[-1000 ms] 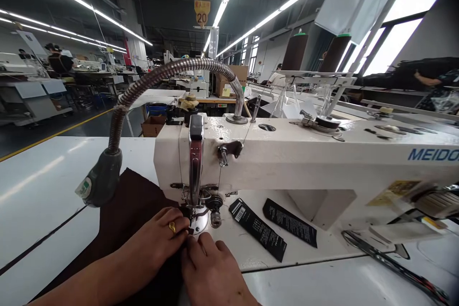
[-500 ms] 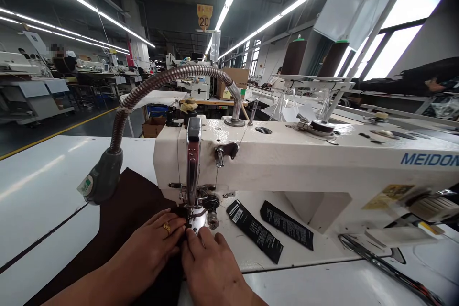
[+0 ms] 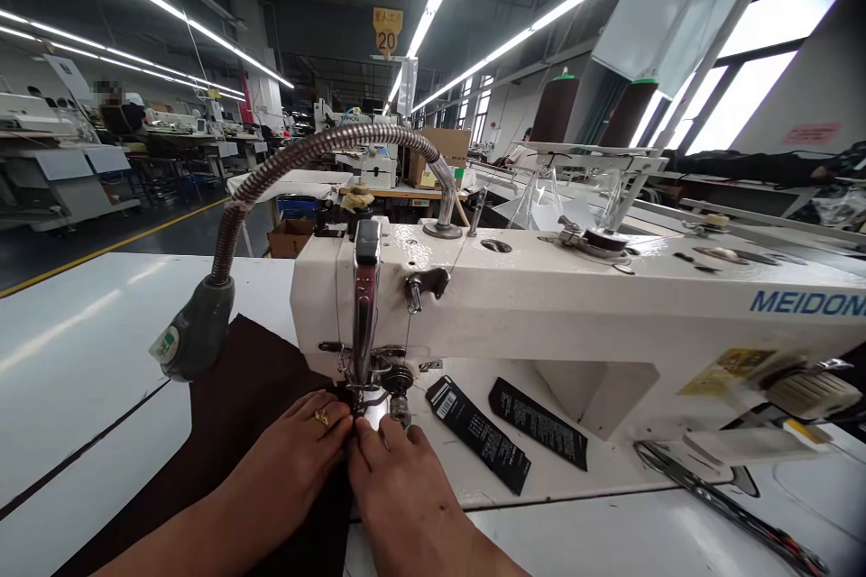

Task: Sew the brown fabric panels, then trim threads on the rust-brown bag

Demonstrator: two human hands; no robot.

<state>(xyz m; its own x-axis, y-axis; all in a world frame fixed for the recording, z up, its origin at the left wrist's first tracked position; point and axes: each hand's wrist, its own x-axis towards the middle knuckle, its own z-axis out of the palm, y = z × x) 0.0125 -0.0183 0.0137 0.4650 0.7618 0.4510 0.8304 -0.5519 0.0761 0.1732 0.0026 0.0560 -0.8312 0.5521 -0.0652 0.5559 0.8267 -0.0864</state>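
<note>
Dark brown fabric (image 3: 236, 397) lies over the left side of the machine bed, its edge running under the needle area of a white sewing machine (image 3: 528, 297). My left hand (image 3: 290, 455), with a gold ring, has its fingers pressed together on the fabric just left of the presser foot (image 3: 358, 401). Closed at the fabric's right edge is my right hand (image 3: 406, 496), its fingertips bunched in front of the foot. Both sets of fingertips almost meet there and hide the fabric edge between them.
Two black printed labels (image 3: 479, 437) lie on the bed beneath the machine arm. Thread snips or tweezers (image 3: 731, 505) rest at the right. A flexible lamp (image 3: 203, 329) hangs above the fabric. Brown thread cones (image 3: 558, 108) stand behind, and a person (image 3: 122, 113) sits far left.
Both hands have shifted slightly forward, toward the presser foot, still on the fabric. The view has turned very slightly; the labels lie as before.
</note>
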